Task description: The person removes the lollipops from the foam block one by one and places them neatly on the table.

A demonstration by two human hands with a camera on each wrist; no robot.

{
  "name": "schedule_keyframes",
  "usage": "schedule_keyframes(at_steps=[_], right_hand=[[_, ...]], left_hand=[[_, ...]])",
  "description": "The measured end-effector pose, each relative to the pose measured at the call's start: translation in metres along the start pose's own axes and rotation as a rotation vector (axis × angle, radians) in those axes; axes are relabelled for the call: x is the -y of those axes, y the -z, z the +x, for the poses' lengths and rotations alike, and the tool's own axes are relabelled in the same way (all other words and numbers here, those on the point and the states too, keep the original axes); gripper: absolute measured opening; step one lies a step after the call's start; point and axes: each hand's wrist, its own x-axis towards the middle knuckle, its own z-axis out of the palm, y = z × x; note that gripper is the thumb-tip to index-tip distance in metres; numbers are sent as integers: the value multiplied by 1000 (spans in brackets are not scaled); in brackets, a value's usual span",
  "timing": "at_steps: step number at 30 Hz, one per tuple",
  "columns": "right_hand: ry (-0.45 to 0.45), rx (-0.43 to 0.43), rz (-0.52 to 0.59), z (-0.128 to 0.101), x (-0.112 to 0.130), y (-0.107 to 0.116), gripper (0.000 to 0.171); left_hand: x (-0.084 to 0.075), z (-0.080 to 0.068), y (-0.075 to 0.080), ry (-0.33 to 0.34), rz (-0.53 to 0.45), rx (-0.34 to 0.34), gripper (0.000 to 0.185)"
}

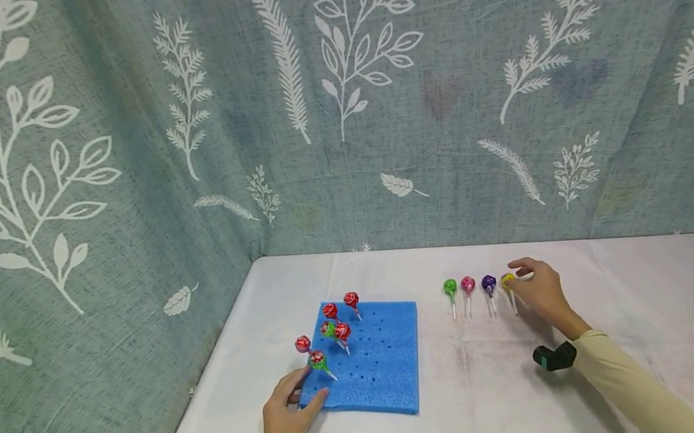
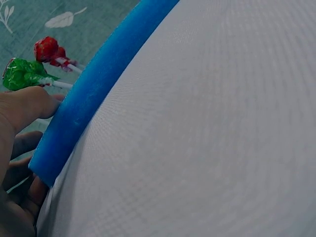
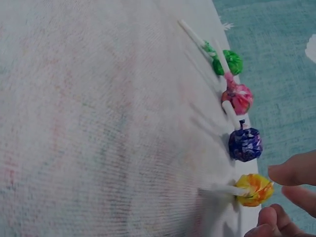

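The yellow lollipop [image 3: 253,189], last of 4 lying on the counter [image 1: 631,325], stick pointing toward the person, is seemingly just touched by the open right hand [image 1: 540,291], the left hand [image 1: 289,416] being far off, pressed on blue foam [image 1: 382,358].

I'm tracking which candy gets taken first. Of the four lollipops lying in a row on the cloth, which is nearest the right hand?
The yellow lollipop, at the right end of the row. The right hand's fingertips are right at it; the purple, pink and green ones lie progressively farther left.
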Motion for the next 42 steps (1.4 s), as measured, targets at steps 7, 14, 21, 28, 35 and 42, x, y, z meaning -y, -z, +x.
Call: schedule_keyframes(at_steps=[7, 14, 21, 28, 35, 42], right_hand=[[98, -49, 35, -1, 7, 3, 33], [179, -63, 97, -8, 22, 3, 28], [229, -28, 125, -14, 39, -5, 25], [242, 17, 175, -22, 53, -12, 20], [288, 75, 247, -30, 65, -21, 20], [318, 106, 284, -38, 79, -32, 20]], left_hand=[[-1, 0, 0, 34, 15, 9, 56], [-2, 0, -1, 19, 3, 7, 57], [-1, 0, -1, 53, 26, 18, 57], [1, 1, 0, 39, 12, 17, 56], [0, 2, -1, 44, 7, 19, 56], [1, 2, -1, 58, 16, 31, 59]])
